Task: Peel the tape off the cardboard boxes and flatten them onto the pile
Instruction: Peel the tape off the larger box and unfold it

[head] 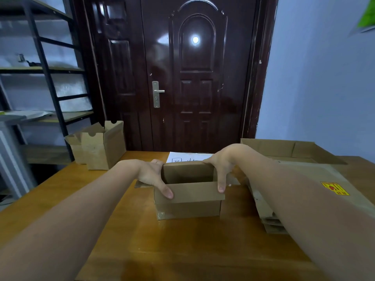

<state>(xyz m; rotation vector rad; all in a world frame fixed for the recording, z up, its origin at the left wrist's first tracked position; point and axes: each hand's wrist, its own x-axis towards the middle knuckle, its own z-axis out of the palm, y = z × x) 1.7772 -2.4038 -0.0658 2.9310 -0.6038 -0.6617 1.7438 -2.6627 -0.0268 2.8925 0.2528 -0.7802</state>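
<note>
Woodgrain fills most of your view: the broad orange-brown wooden table runs from the near edge to the dark brown panelled metal door at the far side. To your right lies the pile of flattened brown cardboard, with a yellow and red sticker on its top sheet and a shallow open carton at its far end. At the far left of the table stand two small upright brown cardboard boxes with open flaps, just beside each other, and behind them a black metal shelving rack stands against the wall.

In the middle of the table, near you, sits the small open brown cardboard box you are working on, upright, its top open and its near flap folded outward. Your left hand grips its left wall, thumb pressed on the near flap and fingers curled over the far corner. Your right hand grips the right wall, thumb on the near flap, fingers over the far rim. Just beyond the box lies a white paper sheet with dark writing.
</note>
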